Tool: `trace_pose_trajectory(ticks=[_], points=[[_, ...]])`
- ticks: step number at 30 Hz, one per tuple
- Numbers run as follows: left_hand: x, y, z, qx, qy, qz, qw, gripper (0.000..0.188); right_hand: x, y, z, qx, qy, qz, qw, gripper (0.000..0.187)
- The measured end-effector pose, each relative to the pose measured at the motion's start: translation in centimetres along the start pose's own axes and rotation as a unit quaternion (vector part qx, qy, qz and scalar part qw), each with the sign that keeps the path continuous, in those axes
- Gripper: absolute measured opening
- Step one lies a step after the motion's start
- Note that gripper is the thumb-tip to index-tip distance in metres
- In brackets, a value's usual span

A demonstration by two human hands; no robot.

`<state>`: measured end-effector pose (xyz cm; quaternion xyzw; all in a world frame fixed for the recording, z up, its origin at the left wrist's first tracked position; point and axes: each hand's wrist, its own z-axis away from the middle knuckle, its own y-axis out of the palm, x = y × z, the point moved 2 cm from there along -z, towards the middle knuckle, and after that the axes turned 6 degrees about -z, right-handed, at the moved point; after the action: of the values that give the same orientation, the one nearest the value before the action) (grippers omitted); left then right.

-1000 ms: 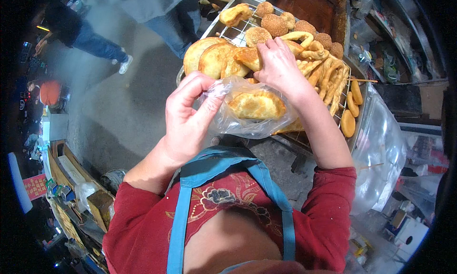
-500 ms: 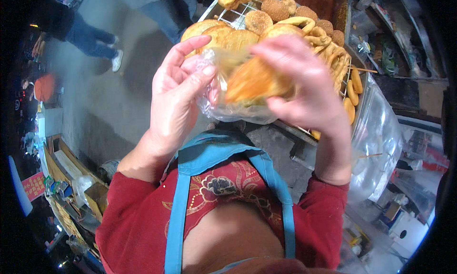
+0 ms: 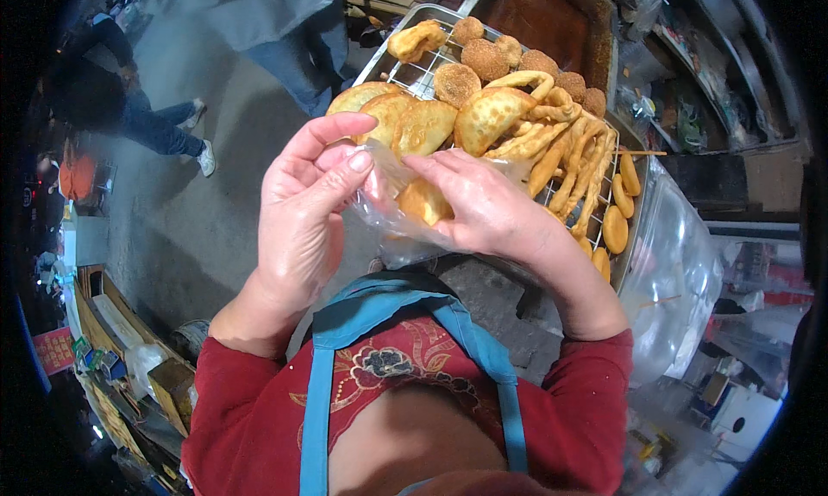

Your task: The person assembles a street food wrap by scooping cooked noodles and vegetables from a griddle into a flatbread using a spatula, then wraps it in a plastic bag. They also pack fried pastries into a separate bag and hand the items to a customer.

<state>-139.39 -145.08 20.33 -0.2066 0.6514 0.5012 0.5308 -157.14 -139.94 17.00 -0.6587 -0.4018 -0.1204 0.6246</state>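
Note:
My left hand [image 3: 306,207] is closed on the edge of a clear plastic bag [image 3: 410,253], thumb and fingers pinching the film. A golden fried pastry [image 3: 423,204] sits partly inside this bag. From the other side my right hand [image 3: 487,204] is closed around the pastry, and its fingers and palm hide much of it. Just beyond my hands, fried half-moon turnovers [image 3: 424,127] lean in a row on a wire rack [image 3: 418,84]. Long twisted fried dough strips [image 3: 591,164] lie to the right of them.
Sesame-coated balls [image 3: 485,60] fill the rack's far side; small oval fried cakes [image 3: 615,229] lie along its right edge. A thin stick [image 3: 640,153] juts out there. Clear plastic sheeting [image 3: 677,267] hangs at the right. Two people stand or walk at far left.
The pastry and my right hand have moved left and down, with the pastry deeper in the bag. My left hand keeps its pinch on the film. The rack appears slightly lower in view.

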Motion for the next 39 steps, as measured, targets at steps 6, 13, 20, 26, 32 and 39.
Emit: trace_pose_trajectory(ticks=[6, 13, 20, 26, 32, 39], points=[[-2.2, 0.5, -0.5, 0.012, 0.007, 0.051, 0.999, 0.03, -1.6, -0.2, 0.3, 0.041, 0.084, -0.011, 0.996, 0.057], [-4.3, 2.1, -0.4, 0.142, 0.018, -0.016, 0.99, 0.066, -6.0, -5.3, 1.2, 0.03, 0.242, -0.299, 0.923, 0.008], [-4.3, 3.2, -1.1, 0.128, 0.015, 0.064, 0.99, 0.078, -14.8, -10.1, -5.4, -0.174, 0.249, -0.05, 0.951, 0.035], [-4.4, 3.6, -1.8, 0.146, 0.024, 0.087, 0.985, 0.077, -18.8, -7.6, -9.2, -0.012, 0.27, 0.311, 0.911, 0.041], [-4.3, 3.0, -2.3, 0.151, 0.027, 0.094, 0.984, 0.075, -18.8, -7.8, -8.3, -0.104, 0.252, 0.245, 0.93, 0.049], [-4.1, 2.5, -2.9, 0.18, 0.031, 0.096, 0.979, 0.075, -11.1, -12.5, -4.3, -0.15, 0.11, -0.408, 0.894, 0.061]])
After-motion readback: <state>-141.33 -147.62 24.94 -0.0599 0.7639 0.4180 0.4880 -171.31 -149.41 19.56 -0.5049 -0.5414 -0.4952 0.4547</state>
